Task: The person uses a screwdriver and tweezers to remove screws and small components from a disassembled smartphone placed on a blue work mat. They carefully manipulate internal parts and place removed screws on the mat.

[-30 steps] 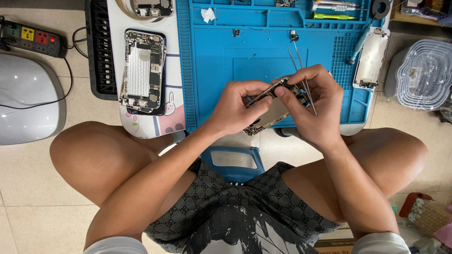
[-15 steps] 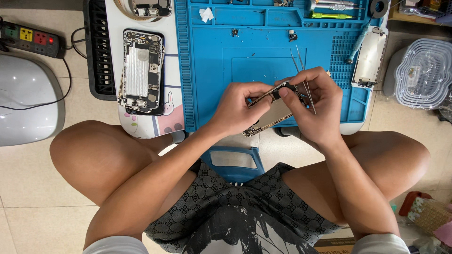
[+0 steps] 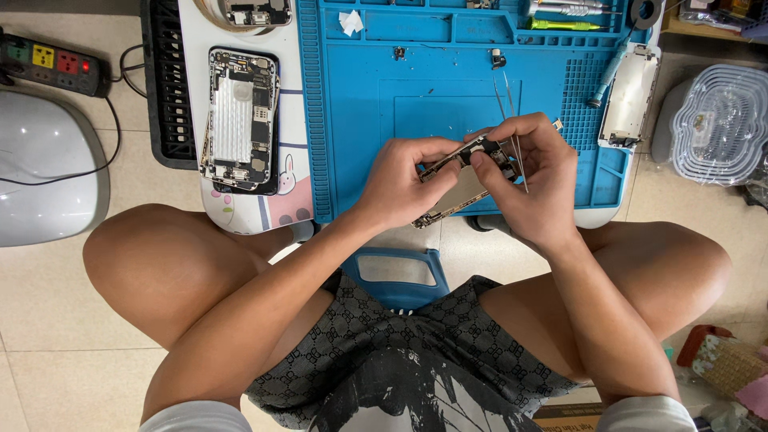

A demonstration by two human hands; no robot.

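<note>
My left hand [image 3: 404,180] and my right hand [image 3: 528,180] together hold a phone part [image 3: 460,192], a thin metal-edged housing, tilted above the near edge of the blue work mat [image 3: 360,120]. My right hand also keeps a pair of metal tweezers [image 3: 506,100] between its fingers, their points sticking up past the knuckles. The right thumb presses on a dark component at the part's top end. An opened phone body [image 3: 238,120] with its insides showing lies to the left on a white board.
A white phone screen panel [image 3: 630,96] lies on the mat's right side. Screwdrivers [image 3: 564,10] sit in the mat's top tray. A power strip [image 3: 50,64] and a grey domed device [image 3: 48,176] stand at the left, a clear plastic lid [image 3: 720,124] at the right.
Both hands have stayed in place over the mat's near edge, with only small finger shifts on the phone part. The tweezers remain in the right hand.
</note>
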